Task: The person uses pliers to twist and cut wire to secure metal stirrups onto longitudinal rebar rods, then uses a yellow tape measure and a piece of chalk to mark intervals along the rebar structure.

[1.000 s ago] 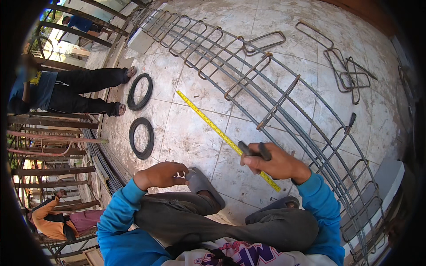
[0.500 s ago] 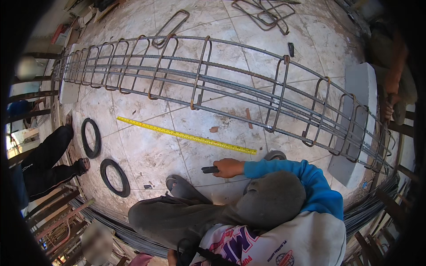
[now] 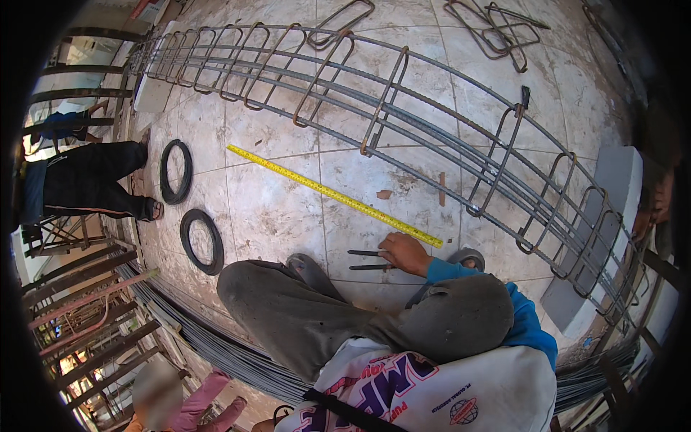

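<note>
While the right hand (image 3: 404,253), lower centre, has fingers closed round one end of the splayed pliers (image 3: 366,253), a careless swing could knock the tape (image 3: 335,194) above; left hand unseen

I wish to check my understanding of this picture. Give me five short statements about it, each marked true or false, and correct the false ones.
1. The right hand holds a dark two-handled tool. True.
2. The yellow measuring tape lies inside the rebar cage. False: it lies on the tiled floor, apart from the cage.
3. Two coils of dark wire lie on the floor to the left of the tape. True.
4. These coils are stacked on each other. False: they lie side by side, with a gap between.
5. The person wears grey trousers and a blue sleeve. True.
</note>
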The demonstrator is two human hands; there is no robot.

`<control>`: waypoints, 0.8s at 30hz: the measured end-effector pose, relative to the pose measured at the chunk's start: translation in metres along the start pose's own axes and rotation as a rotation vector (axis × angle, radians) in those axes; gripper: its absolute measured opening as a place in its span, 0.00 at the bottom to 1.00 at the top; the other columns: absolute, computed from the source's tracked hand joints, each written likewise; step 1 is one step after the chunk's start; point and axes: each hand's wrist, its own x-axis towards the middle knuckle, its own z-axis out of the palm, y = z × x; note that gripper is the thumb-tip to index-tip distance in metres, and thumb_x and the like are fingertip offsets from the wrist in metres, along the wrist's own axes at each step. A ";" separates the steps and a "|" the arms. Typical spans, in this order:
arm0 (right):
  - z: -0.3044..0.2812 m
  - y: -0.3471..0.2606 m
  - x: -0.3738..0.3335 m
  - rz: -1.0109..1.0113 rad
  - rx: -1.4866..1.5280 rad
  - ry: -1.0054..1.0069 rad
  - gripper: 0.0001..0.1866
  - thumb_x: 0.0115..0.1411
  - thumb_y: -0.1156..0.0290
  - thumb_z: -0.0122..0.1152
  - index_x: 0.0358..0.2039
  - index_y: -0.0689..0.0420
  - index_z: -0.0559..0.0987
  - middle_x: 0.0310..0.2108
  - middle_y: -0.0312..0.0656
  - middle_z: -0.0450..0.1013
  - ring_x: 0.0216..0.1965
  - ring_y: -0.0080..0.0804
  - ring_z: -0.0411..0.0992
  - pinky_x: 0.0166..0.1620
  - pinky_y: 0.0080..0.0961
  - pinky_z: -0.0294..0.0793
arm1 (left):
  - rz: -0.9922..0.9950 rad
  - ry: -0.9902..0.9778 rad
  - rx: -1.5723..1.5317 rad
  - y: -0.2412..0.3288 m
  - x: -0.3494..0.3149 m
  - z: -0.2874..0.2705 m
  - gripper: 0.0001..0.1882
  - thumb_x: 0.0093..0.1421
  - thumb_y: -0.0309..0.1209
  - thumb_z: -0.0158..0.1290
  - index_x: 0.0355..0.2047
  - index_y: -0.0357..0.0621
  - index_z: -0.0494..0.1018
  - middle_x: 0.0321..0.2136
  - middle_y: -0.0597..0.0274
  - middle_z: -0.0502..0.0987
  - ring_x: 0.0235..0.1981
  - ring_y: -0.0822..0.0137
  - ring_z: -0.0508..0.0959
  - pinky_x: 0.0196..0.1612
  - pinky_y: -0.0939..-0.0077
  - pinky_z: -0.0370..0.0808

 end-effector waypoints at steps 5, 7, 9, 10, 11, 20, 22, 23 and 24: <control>-0.039 0.028 -0.034 0.297 -0.334 0.128 0.06 0.57 0.68 0.63 0.33 0.54 0.79 0.31 0.41 0.73 0.35 0.45 0.74 0.38 0.40 0.75 | 0.013 -0.058 0.087 -0.001 0.017 0.001 0.11 0.59 0.25 0.58 0.42 0.38 0.74 0.34 0.55 0.78 0.37 0.64 0.78 0.38 0.71 0.74; -0.048 0.030 -0.046 0.330 -0.207 0.348 0.05 0.56 0.70 0.63 0.32 0.54 0.79 0.31 0.42 0.73 0.36 0.44 0.75 0.38 0.41 0.75 | 0.022 -0.071 0.132 -0.007 0.020 -0.008 0.11 0.58 0.24 0.58 0.42 0.38 0.74 0.34 0.55 0.78 0.38 0.64 0.78 0.39 0.71 0.74; -0.066 0.044 -0.076 0.495 -0.127 0.493 0.06 0.56 0.71 0.63 0.35 0.56 0.79 0.32 0.45 0.75 0.34 0.44 0.75 0.37 0.38 0.75 | 0.098 -0.116 0.194 0.004 0.056 -0.006 0.11 0.58 0.24 0.58 0.42 0.38 0.74 0.35 0.54 0.78 0.38 0.63 0.78 0.39 0.70 0.75; -0.075 0.045 -0.088 0.599 -0.085 0.545 0.07 0.57 0.70 0.62 0.36 0.56 0.79 0.32 0.45 0.75 0.34 0.43 0.75 0.37 0.36 0.74 | 0.147 -0.128 0.228 0.010 0.071 -0.008 0.11 0.58 0.24 0.58 0.42 0.38 0.73 0.35 0.54 0.78 0.38 0.63 0.78 0.39 0.70 0.75; -0.075 0.056 -0.101 0.668 -0.077 0.590 0.08 0.57 0.70 0.62 0.38 0.57 0.79 0.31 0.45 0.75 0.33 0.42 0.75 0.36 0.35 0.74 | 0.188 -0.123 0.266 0.017 0.080 -0.014 0.12 0.58 0.23 0.58 0.42 0.38 0.73 0.35 0.54 0.78 0.38 0.63 0.78 0.39 0.70 0.75; -0.097 0.040 -0.141 0.915 -0.269 0.382 0.19 0.59 0.56 0.63 0.40 0.60 0.79 0.36 0.49 0.78 0.37 0.44 0.78 0.40 0.39 0.75 | 1.119 0.013 0.588 0.232 0.239 0.037 0.20 0.54 0.24 0.60 0.48 0.42 0.71 0.46 0.51 0.75 0.49 0.50 0.75 0.52 0.61 0.73; -0.107 0.022 -0.118 1.312 -0.240 0.061 0.27 0.55 0.49 0.65 0.42 0.61 0.76 0.40 0.54 0.77 0.42 0.47 0.78 0.42 0.42 0.75 | 1.262 0.068 0.711 0.264 0.269 0.063 0.27 0.50 0.25 0.63 0.52 0.44 0.69 0.52 0.51 0.72 0.54 0.48 0.71 0.54 0.59 0.72; -0.108 0.017 -0.111 1.335 -0.235 0.086 0.27 0.55 0.49 0.65 0.42 0.61 0.76 0.40 0.54 0.77 0.42 0.47 0.78 0.42 0.42 0.75 | 1.293 0.056 0.713 0.278 0.280 0.076 0.27 0.50 0.25 0.63 0.52 0.44 0.69 0.52 0.51 0.72 0.54 0.48 0.71 0.54 0.59 0.72; -0.106 0.013 -0.107 1.367 -0.235 0.031 0.30 0.53 0.47 0.67 0.43 0.61 0.75 0.42 0.56 0.77 0.43 0.49 0.77 0.43 0.41 0.74 | 1.292 0.039 0.772 0.290 0.290 0.091 0.31 0.48 0.26 0.65 0.53 0.45 0.68 0.54 0.52 0.70 0.56 0.49 0.69 0.55 0.58 0.71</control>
